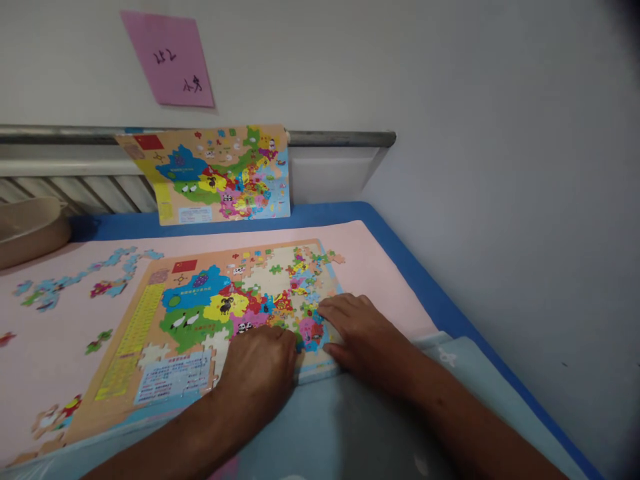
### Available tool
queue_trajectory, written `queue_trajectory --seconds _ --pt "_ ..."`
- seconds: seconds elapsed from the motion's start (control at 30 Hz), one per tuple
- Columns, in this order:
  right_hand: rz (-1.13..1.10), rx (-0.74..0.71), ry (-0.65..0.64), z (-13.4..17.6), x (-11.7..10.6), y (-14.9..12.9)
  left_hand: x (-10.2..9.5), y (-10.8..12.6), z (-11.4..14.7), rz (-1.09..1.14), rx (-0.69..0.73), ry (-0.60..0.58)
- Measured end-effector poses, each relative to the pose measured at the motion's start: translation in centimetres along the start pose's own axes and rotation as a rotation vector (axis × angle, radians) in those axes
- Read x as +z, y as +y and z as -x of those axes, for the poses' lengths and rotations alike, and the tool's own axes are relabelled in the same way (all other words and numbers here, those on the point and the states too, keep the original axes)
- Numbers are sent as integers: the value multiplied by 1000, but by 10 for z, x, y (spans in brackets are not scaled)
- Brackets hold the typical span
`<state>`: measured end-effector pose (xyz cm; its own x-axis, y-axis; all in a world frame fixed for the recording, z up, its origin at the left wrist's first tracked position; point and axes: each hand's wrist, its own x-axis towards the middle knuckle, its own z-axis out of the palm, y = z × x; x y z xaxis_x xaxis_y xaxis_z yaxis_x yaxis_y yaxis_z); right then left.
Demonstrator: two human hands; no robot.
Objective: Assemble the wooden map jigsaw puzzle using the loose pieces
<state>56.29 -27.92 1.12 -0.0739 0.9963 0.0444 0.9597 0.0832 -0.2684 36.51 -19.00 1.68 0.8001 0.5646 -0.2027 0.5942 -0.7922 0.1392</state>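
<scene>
A partly assembled map jigsaw puzzle point(195, 320) lies on the table, its left side largely filled and bare backing showing at the upper middle. My left hand point(263, 363) rests at its lower middle, fingers curled down and closed; whatever they may hold is hidden beneath them. To the right, my right hand point(357, 333) lies over the puzzle's lower right edge. Its fingers are stretched out near small colourful pieces, with the thumb apart, and I see nothing held in it. Some linked pieces point(333, 257) stick out past the board's upper right edge.
Loose blue pieces point(113, 267) and a green piece point(99, 342) lie left of the board. A printed reference map point(225, 173) hangs from a metal rail point(345, 138). A beige basin point(33, 230) stands far left. Walls bound the back and right.
</scene>
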Motion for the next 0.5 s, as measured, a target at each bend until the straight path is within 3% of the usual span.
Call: queue_trajectory --seconds 0.5 --pt "-33 -9 25 1 1 1 6 -1 -8 -45 34 31"
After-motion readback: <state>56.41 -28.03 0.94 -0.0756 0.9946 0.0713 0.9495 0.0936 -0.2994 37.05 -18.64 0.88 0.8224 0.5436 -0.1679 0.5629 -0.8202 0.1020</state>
